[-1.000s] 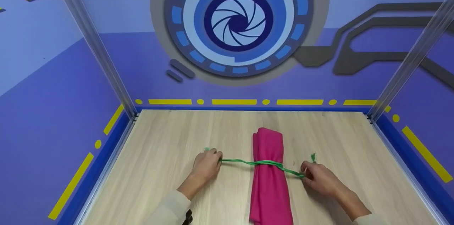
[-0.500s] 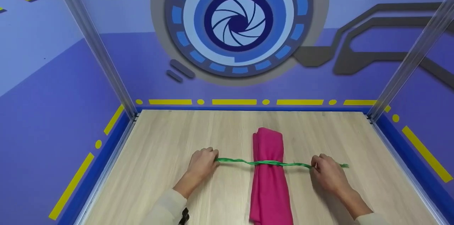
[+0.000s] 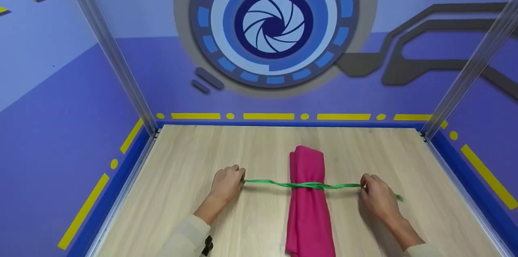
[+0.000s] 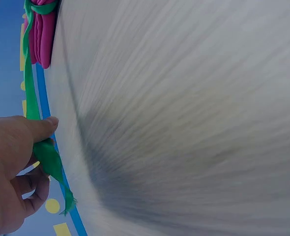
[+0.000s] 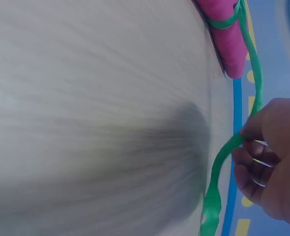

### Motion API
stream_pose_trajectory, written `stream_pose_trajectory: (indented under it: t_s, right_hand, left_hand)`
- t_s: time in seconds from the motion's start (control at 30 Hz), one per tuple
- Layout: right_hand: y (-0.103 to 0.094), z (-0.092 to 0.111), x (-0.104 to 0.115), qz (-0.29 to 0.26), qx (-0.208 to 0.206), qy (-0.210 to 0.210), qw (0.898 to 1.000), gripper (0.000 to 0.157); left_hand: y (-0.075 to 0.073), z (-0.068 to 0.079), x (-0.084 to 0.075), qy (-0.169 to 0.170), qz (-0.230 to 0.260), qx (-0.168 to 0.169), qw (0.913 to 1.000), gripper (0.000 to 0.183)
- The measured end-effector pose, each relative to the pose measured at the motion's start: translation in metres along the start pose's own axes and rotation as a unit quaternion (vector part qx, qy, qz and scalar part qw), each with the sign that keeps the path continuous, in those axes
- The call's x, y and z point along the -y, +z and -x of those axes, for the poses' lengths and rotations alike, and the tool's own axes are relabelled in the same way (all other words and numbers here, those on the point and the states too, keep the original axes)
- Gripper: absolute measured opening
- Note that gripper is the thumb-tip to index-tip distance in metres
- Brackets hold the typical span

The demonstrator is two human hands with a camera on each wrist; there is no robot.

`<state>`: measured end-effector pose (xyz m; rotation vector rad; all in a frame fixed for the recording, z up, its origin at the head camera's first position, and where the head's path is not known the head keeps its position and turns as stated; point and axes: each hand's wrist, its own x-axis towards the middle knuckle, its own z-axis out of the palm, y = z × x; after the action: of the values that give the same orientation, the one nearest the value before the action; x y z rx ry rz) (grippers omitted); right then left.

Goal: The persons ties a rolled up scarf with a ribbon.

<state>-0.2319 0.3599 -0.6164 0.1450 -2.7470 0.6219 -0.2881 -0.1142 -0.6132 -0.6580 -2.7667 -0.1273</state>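
Note:
A folded magenta cloth (image 3: 309, 216) lies lengthwise on the table, cinched near its middle by a green ribbon (image 3: 267, 181) that crosses over itself on top. My left hand (image 3: 226, 184) pinches the ribbon's left end between thumb and fingers; in the left wrist view a short frayed tail of ribbon (image 4: 49, 157) hangs below the thumb. On the other side my right hand (image 3: 379, 196) pinches the right length, and a longer tail (image 5: 212, 204) drops past the fingers in the right wrist view. Both lengths stretch out sideways, nearly straight, from the cloth.
The pale wooden table (image 3: 194, 147) is bounded by a blue back wall (image 3: 141, 75) with a large round printed emblem. Metal corner posts (image 3: 113, 54) rise at the back left and back right. A small black item (image 3: 207, 245) sits at the left sleeve.
My hands have moved apart, left hand leftward and right hand rightward. The ribbon's right length, slanting down before, is now nearly level and straighter. The cloth has stayed in place.

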Motion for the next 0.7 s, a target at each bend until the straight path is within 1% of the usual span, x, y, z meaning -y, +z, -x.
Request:
stream_pose_trajectory:
  t_s: [0.07,0.2,0.3,0.4,0.53,0.6,0.7]
  right_hand:
    - [0.001,0.0,-0.001,-0.012,0.027,0.013,0.999,0.013]
    - [0.003,0.0,-0.001,-0.039,0.08,0.041,0.995,0.011]
    - [0.004,0.0,0.0,-0.054,0.098,0.056,0.992,0.013]
    - [0.002,0.001,0.002,-0.064,0.097,0.061,0.991,0.018]
    - [-0.004,0.0,0.008,-0.072,0.083,0.06,0.992,0.023]
    - [-0.007,0.0,0.012,-0.071,0.069,0.059,0.993,0.023]
    - [-0.01,-0.001,0.018,-0.067,0.041,0.058,0.995,0.019]
  left_hand:
    - [0.001,0.001,-0.001,-0.003,0.015,0.02,0.9997,0.012]
    - [0.002,0.005,-0.003,-0.006,0.073,0.055,0.9958,0.008]
    - [0.0,0.008,-0.002,-0.011,0.12,0.077,0.9897,0.01]
    - [-0.006,0.008,-0.003,-0.021,0.153,0.104,0.9825,0.018]
    - [-0.015,0.007,-0.005,-0.037,0.179,0.144,0.9725,0.033]
    - [-0.019,0.006,-0.008,-0.042,0.191,0.152,0.9688,0.036]
    - [-0.023,0.003,-0.016,-0.048,0.214,0.139,0.9658,0.03]
